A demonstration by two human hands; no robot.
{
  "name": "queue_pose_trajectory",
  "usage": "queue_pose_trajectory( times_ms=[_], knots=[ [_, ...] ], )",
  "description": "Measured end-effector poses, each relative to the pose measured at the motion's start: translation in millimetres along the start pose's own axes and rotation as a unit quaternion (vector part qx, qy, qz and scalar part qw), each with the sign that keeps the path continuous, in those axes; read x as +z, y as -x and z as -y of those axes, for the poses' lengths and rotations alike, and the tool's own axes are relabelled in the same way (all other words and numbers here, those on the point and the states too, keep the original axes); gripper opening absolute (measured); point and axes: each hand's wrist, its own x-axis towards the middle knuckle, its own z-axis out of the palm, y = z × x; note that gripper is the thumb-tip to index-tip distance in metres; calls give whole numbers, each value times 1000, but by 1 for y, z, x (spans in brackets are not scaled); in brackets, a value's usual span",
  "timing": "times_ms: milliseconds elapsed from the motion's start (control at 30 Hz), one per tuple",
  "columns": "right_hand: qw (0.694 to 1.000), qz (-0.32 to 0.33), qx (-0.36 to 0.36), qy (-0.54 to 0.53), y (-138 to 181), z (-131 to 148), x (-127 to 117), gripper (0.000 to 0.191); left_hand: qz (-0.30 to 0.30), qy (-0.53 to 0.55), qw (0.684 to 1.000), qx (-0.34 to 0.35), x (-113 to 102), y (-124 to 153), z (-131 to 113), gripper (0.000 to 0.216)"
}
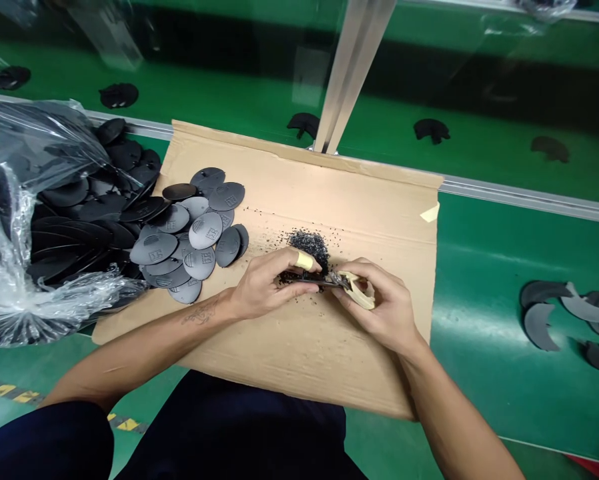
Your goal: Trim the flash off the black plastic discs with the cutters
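My left hand (267, 283) is closed round a flat black plastic disc (302, 279), held edge-on over the cardboard sheet (329, 207). Yellow tape wraps its index finger. My right hand (382, 303) grips a small tool with a tape-wrapped beige handle (360, 291), its tip against the disc's edge. Just behind the hands lies a little heap of black shavings (309, 243). A pile of grey-black oval discs (194, 233) lies on the cardboard to the left of my left hand.
A clear plastic bag (34, 220) full of black discs lies at the left. Curved dark offcuts (554, 313) rest on the green table at the right. Behind a metal rail, a green conveyor (479, 153) carries scattered black parts. A metal post (349, 73) rises from behind the cardboard.
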Motion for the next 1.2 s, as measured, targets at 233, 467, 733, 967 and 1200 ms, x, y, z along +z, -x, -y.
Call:
queue_pose_trajectory(
  times_ms=[233, 467, 733, 967, 1200],
  knots=[
    [964, -41, -178, 191, 3, -1, -2, 18, 73, -208, 972, 82, -2, 1, 8, 16],
    [959, -32, -211, 184, 8, 13, 2, 24, 124, -241, 957, 98, -2, -2, 4, 21],
    [982, -89, -101, 133, -2, -8, -13, 33, 69, -179, 979, 65, -2, 0, 9, 34],
    [977, -9, -122, 177, -6, -16, -21, 29, 58, -157, 983, 73, -2, 0, 8, 32],
    [970, -1, -129, 207, -5, -18, -20, 29, 61, -135, 986, 74, 0, 0, 8, 29]
  ],
)
